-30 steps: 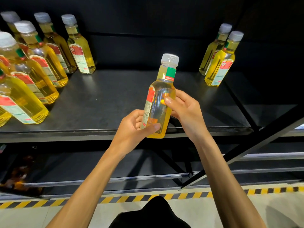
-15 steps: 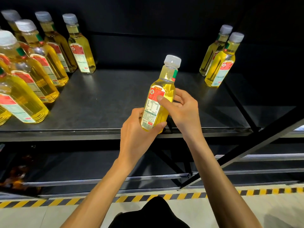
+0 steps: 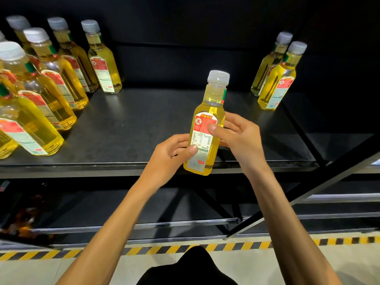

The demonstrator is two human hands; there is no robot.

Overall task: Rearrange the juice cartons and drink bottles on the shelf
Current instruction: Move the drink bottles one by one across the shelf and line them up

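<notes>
A yellow drink bottle with a white cap and a red-and-white label stands upright in the air above the front edge of the black shelf. My left hand grips its lower part from the left, thumb on the label. My right hand holds its middle from the right, thumb across the label's red top. The label faces me.
Several matching yellow bottles crowd the shelf's left side. Two more bottles stand at the back right. A diagonal black frame bar crosses the lower right. A lower shelf and yellow-black floor tape lie below.
The bottle has been turned in my hands, so its label now faces me fully. My right thumb shifted onto the label's top; the bottle stayed over the shelf's front edge.
</notes>
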